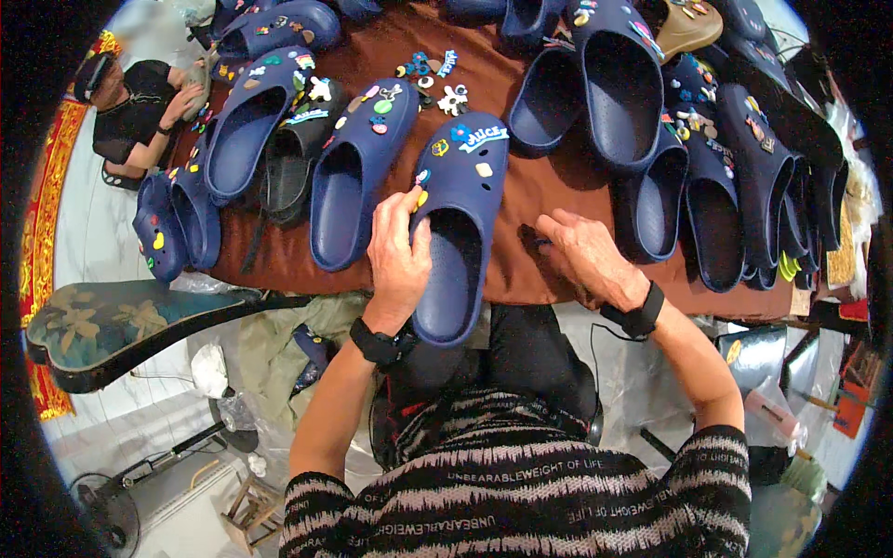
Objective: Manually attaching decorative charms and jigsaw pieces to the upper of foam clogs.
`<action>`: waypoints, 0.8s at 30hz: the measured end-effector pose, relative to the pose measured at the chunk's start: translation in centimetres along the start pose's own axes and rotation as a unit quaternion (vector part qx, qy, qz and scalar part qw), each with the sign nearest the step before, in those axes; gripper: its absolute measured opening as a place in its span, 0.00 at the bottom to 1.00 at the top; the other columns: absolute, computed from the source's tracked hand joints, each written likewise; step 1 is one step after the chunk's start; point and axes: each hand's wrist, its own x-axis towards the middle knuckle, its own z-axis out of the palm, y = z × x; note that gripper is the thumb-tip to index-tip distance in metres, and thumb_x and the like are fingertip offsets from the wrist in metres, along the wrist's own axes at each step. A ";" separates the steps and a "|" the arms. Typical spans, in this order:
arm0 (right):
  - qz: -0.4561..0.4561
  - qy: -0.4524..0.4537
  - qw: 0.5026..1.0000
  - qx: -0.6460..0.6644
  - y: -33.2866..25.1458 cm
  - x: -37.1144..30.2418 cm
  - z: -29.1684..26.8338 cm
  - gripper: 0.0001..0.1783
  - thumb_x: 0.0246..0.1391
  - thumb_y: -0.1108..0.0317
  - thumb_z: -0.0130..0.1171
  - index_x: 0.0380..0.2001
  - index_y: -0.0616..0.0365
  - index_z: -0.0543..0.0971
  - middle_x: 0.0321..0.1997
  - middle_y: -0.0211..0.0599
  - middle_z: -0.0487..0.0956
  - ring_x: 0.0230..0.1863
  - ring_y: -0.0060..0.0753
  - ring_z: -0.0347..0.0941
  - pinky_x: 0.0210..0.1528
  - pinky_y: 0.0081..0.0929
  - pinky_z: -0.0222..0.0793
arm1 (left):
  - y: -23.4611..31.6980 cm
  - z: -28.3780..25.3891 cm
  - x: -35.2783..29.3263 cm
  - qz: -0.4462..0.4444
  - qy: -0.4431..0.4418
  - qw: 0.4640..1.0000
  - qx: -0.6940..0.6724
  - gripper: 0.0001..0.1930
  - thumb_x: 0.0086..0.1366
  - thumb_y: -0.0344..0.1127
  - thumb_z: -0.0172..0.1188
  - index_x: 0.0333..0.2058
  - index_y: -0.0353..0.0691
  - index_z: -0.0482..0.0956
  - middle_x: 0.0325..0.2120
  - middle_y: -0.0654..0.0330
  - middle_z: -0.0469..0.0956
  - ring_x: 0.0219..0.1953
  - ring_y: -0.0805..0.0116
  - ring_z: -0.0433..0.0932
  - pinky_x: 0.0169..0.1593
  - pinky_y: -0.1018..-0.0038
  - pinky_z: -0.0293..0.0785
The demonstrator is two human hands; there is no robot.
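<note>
A navy clog (473, 191) rests on the near part of the brown cloth, its heel toward me and reaching over the table's edge. My left hand (399, 249) is closed on its left side, thumb at the opening and fingers along the outer edge. Several small charms sit on the clog's toe, and a few of its holes are bare. To the right of the clog, my right hand (593, 258) is held low over the cloth with curled fingers. A small dark spot shows at its fingertips, too small to name. Loose charms (453, 99) lie beyond the clog's toe.
Decorated navy clogs (363, 172) stand on the left, with a black one (291, 167) among them. More clogs (623, 88) crowd the right, near a tan one (690, 23). The brown cloth (535, 191) covers the table. Another person (139, 112) works at the far left.
</note>
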 end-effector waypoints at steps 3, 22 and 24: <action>0.067 0.003 0.995 0.070 -0.1 0.7 -0.3 0.12 0.56 0.71 0.59 0.42 0.61 0.72 0.35 0.56 0.76 0.40 0.65 0.74 0.36 0.52 0.70 | 0.3 -0.3 0.1 -0.015 -0.009 1.000 -0.013 0.21 0.64 0.25 0.56 0.56 0.33 0.72 0.49 0.47 0.73 0.54 0.47 0.72 0.58 0.59 0.69; 0.096 0.046 0.960 0.258 -2.7 8.3 -1.0 0.11 0.56 0.74 0.62 0.43 0.65 0.79 0.39 0.49 0.83 0.42 0.45 0.81 0.46 0.36 0.75 | 1.2 -0.2 -1.2 -0.039 0.018 0.993 -0.109 0.19 0.70 0.23 0.46 0.57 0.36 0.72 0.59 0.46 0.69 0.64 0.48 0.66 0.68 0.61 0.59; 0.098 0.052 0.960 0.258 -2.6 8.4 -0.9 0.11 0.57 0.74 0.61 0.42 0.65 0.79 0.37 0.48 0.82 0.40 0.43 0.80 0.44 0.35 0.75 | 1.5 -0.2 -1.5 -0.046 0.013 0.993 -0.105 0.19 0.69 0.22 0.46 0.58 0.36 0.72 0.59 0.47 0.69 0.64 0.48 0.66 0.68 0.61 0.59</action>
